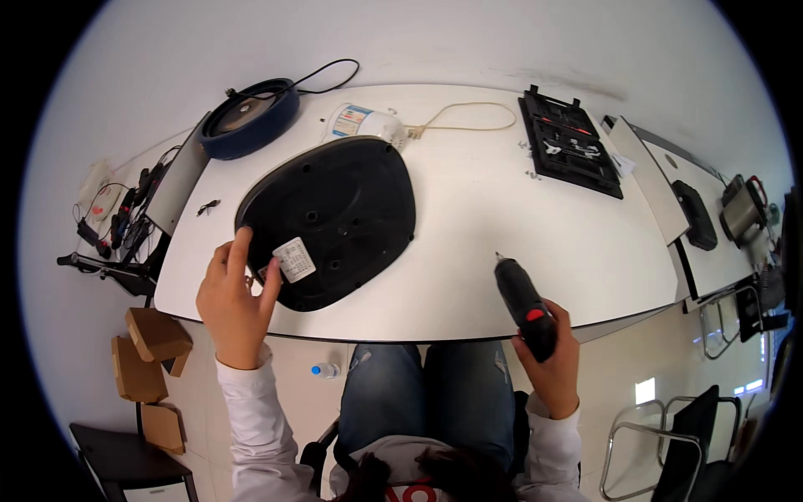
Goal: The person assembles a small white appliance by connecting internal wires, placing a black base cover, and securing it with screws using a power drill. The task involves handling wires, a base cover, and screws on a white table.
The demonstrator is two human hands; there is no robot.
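Right grip (559, 368) is wrapped around a black-and-red handheld power screwdriver (523, 301), bit (499, 255) toward eleven o'clock. From there, a rounded black plastic shell (330, 224) lies well apart at ten o'clock on the white tabletop (460, 209); the left grip (236, 303), spread wide, sits at its eight o'clock edge.

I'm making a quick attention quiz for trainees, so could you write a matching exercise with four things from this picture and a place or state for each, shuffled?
Things
1. Power screwdriver
2. Tool case
3. Bottle
4. Black panel

Places and states
A. On the floor
B. In the right grip
C. Bears a white label
D. Lies open on the white table

Right pairs: 1-B, 2-D, 3-A, 4-C
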